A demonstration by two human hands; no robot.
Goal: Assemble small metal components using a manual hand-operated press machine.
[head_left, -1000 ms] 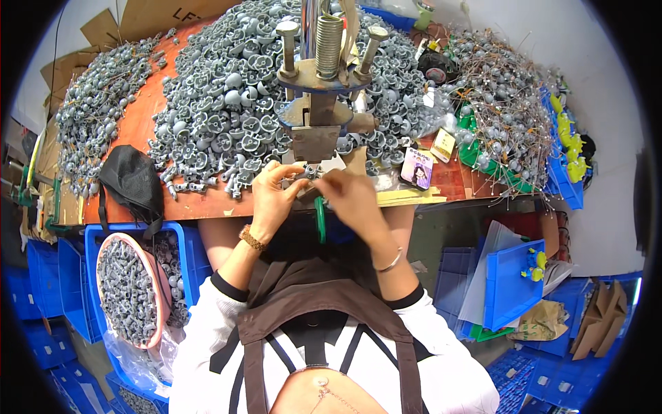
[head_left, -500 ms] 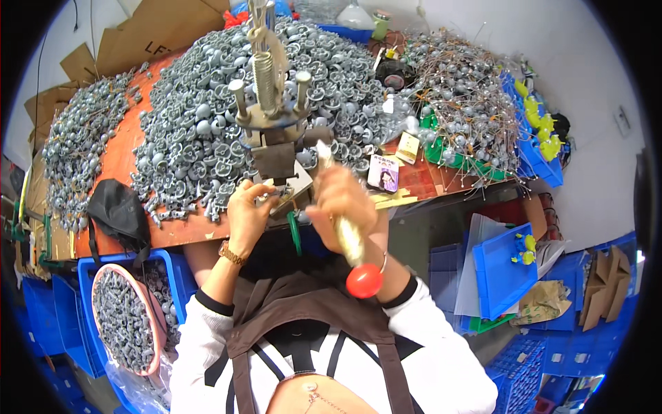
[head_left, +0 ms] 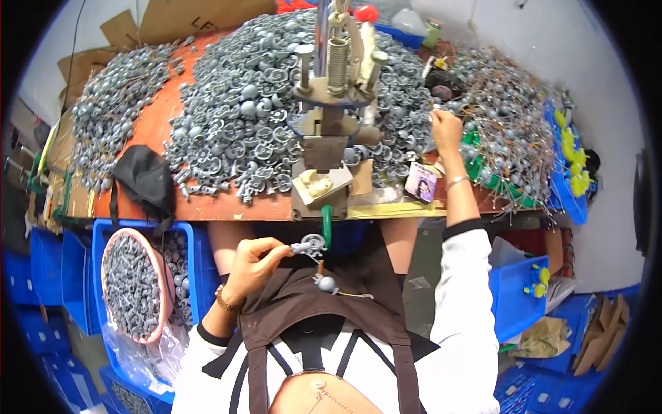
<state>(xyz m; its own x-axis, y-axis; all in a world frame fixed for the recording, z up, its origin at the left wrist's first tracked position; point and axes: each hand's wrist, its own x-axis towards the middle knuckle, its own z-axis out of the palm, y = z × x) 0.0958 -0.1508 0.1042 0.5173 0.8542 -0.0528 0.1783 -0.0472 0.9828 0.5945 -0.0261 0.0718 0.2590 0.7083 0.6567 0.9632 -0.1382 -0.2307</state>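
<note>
My left hand (head_left: 258, 268) is held over my lap, in front of the table edge. Its thumb and fingers pinch a small grey plastic part (head_left: 310, 244) with a round, ring-like end. Just below it is a grey ball (head_left: 325, 283) with a brown stem and thin wire, against my dark apron. My right hand (head_left: 447, 131) is reached out to the right, beside the heap of wired grey balls (head_left: 507, 117). Its fingers are closed, and what they hold, if anything, cannot be made out. Between my hands stands a hand press (head_left: 327, 152) with a pale block (head_left: 315, 183) on its base.
A large heap of grey plastic parts (head_left: 234, 110) covers the red table (head_left: 148, 124). Left of the press lies a black bag (head_left: 143, 181). At lower left, a pink basket (head_left: 165, 290) of grey parts stands in a blue crate (head_left: 200, 265). A small printed box (head_left: 420, 183) lies near my right forearm.
My right hand has let go of the press lever, now raised with its red knob at the top, and moved right. My left hand has drawn back from the press with the grey part.
</note>
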